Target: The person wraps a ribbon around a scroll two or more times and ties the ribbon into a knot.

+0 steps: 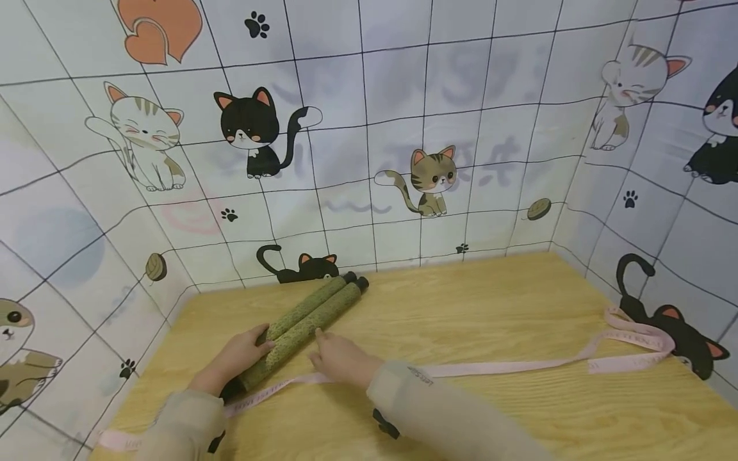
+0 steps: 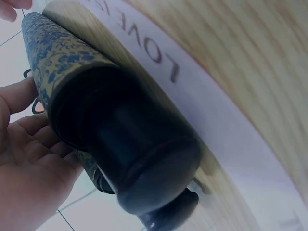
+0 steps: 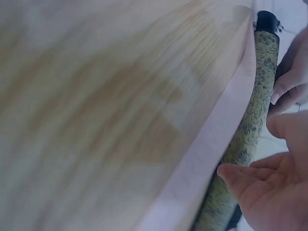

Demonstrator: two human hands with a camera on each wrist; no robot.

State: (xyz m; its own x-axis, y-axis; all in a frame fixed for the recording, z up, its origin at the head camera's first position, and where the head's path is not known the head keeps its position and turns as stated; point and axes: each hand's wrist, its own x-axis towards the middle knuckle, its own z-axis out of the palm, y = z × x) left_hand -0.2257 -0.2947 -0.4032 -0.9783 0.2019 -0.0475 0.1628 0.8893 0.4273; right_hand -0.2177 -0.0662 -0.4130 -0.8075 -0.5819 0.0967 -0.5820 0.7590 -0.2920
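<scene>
Two rolled scrolls, green-patterned with black end caps, lying side by side and touching on the wooden counter. Long axis diagonal: near ends low, just beside the left hand; far ends up and away, well beyond the right hand, close to the cat-print backdrop.

Left hand resting against the outer side of the pair near the lower end, fingers laid along the roll and only loosely bent; no closed grip to be made out. Left wrist view: palm and fingers flat beside the black cap, touching or nearly so.

Right hand on the opposite side of the pair, about mid-length, fingers extended toward the rolls, thumb apart. Right wrist view: fingertips at the patterned surface, not wrapped round it. Both hands thus relaxed and bracketing the pair, nothing clasped.

Pink ribbon with printed lettering passing under the lower part of the scrolls, crossing the long axis, one length trailing far out past the right hand to a loop, the other short length ending beyond the left sleeve.

Judgement: left hand nearer the capped end, right hand nearer the middle and the ribbon crossing; any wrap or lift governed by ribbon lying across, not along, the rolls.
</scene>
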